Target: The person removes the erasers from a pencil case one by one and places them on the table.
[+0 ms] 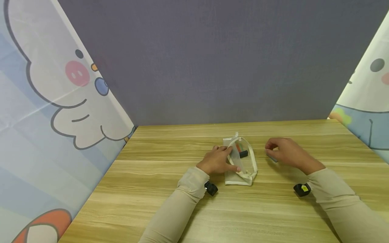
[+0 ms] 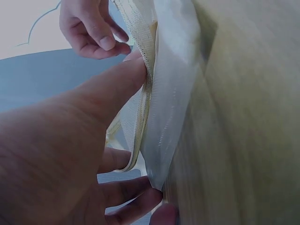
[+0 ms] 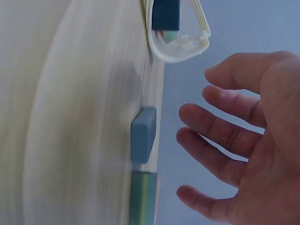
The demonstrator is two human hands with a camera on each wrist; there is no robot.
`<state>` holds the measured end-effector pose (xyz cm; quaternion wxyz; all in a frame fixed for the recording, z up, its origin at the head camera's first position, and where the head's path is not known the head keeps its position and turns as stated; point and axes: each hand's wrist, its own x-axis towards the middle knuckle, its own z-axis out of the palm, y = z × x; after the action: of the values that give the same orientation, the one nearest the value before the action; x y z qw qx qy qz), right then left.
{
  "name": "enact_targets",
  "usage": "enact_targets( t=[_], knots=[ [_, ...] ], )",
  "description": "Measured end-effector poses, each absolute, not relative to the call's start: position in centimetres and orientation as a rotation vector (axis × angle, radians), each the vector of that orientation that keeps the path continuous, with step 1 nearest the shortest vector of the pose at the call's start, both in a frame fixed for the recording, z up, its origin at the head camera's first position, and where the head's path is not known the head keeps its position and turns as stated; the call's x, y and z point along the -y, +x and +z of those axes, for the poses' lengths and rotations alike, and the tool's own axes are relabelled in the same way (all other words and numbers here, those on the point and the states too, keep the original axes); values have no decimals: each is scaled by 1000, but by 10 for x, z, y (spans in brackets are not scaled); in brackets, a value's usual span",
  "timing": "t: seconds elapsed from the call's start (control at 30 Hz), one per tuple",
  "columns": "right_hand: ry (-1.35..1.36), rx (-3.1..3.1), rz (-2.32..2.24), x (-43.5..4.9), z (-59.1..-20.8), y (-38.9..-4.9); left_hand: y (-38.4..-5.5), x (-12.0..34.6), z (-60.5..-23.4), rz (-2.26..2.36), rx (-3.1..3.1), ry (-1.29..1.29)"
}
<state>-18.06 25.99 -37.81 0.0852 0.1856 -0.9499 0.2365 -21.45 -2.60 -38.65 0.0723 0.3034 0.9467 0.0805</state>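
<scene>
A white mesh zip pouch (image 1: 238, 179) lies on the table with its mouth spread wide. My left hand (image 1: 216, 160) holds its left side, thumb and fingers at the zipper edge (image 2: 145, 89). Inside the pouch are a dark block (image 1: 243, 154) and something red and green, seen through the mouth. Right of the pouch, my right hand (image 1: 284, 151) hovers with loosely bent fingers, holding nothing. Below and beside it, a blue-grey block (image 3: 144, 136) rests on the table. Close to that block is a green block with a yellow stripe (image 3: 143, 199), hidden by the hand in the head view.
The wood-grain table (image 1: 170, 148) ends at a grey panel (image 1: 212, 67) behind. Printed cartoon curtains (image 1: 39, 128) hang at the left and right sides. Each wrist wears a small black camera (image 1: 211, 188).
</scene>
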Motion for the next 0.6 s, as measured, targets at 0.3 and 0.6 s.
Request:
enact_targets(
  t=[0.3,0.6],
  knots=[
    [619,2789,745,-244,-379,-180,-215,26,-386,224,-2842,913],
    [638,2799,770,-233,-384,-177,-216,26,-386,190,-2845,915]
  ],
)
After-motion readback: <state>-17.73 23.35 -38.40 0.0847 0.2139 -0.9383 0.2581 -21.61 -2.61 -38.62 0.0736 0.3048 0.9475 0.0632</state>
